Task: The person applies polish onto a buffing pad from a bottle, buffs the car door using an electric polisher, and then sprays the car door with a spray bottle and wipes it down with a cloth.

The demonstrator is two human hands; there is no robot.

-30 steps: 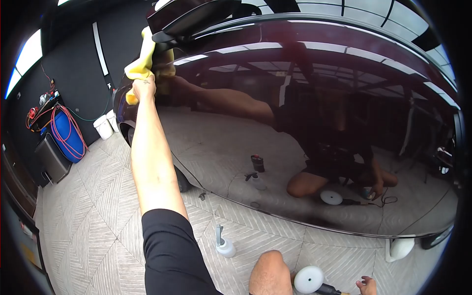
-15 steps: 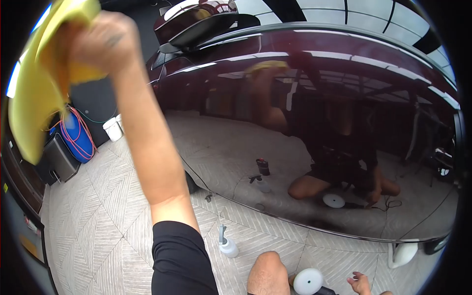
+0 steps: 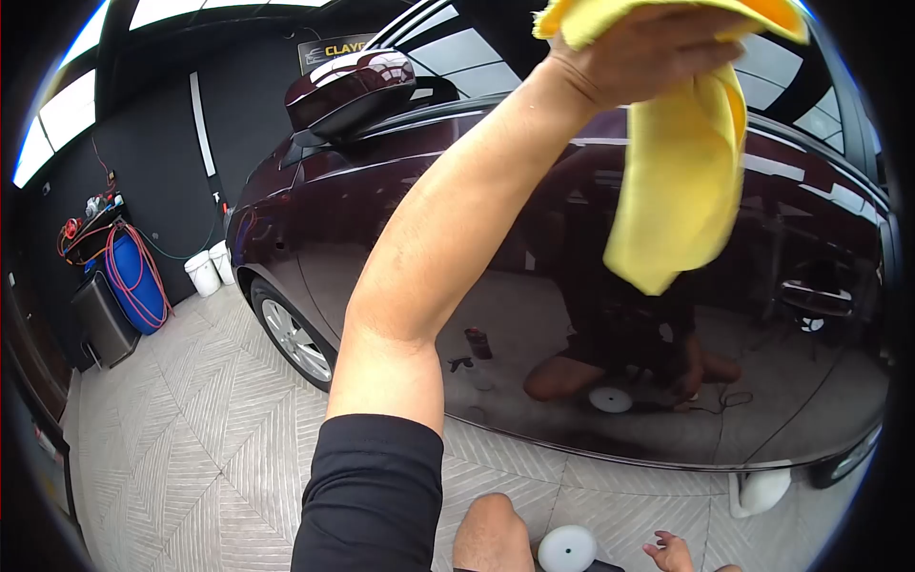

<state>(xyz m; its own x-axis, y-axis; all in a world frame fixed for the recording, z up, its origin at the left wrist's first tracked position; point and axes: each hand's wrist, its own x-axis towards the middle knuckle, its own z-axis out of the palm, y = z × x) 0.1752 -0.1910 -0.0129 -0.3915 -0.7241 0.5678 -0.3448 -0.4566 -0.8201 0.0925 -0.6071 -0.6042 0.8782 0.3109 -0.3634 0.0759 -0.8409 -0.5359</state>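
My left hand [image 3: 658,57] is raised high, closed around a bunched yellow microfiber cloth [image 3: 681,191]. The cloth's free end hangs down in front of the dark red car door [image 3: 534,315]. Whether the cloth touches the panel at the top I cannot tell. Low at the bottom right, my right hand [image 3: 670,553] is empty, its fingers loosely apart. Beside it, near my knee, lies a polisher with a round white pad [image 3: 568,550], its dark body partly cut off by the frame edge.
A car wing mirror [image 3: 348,91] sticks out at the upper left, above the front wheel [image 3: 294,334]. White buckets [image 3: 202,274], a blue barrel [image 3: 135,286] with a red hose, and a dark bin [image 3: 105,319] stand along the wall. A white object [image 3: 765,493] lies under the door's edge.
My left hand has swung from the far left to the right across the door, carrying the cloth. The view has shifted, showing the front wheel; the spray bottle is no longer directly visible.
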